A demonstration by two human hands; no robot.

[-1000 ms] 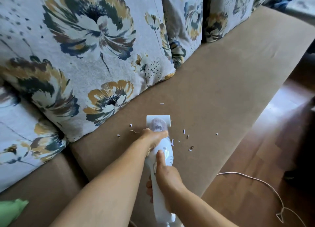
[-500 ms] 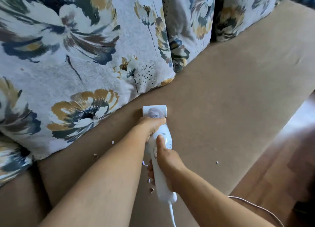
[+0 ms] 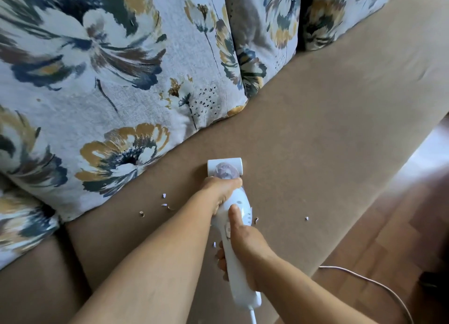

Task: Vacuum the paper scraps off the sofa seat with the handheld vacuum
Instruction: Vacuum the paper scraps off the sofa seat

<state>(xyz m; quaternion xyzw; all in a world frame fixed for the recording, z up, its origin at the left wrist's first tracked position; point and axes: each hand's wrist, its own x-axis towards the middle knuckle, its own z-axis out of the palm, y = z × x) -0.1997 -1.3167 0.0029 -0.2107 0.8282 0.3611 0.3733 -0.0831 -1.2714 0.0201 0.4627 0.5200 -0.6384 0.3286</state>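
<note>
Both hands are gripping a white handheld vacuum [image 3: 239, 211] — the right hand [image 3: 245, 248] wrapping its handle, the left hand [image 3: 222, 190] clasping the body behind the nozzle, which is resting on the brown sofa seat [image 3: 315, 134]. Paper scraps [image 3: 165, 205] are lying beside it — floral cushions [image 3: 109, 80] are leaning behind.

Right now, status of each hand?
Left hand: closed around the front body of the handheld vacuum.
Right hand: closed around the vacuum handle, thumb on top.
</note>
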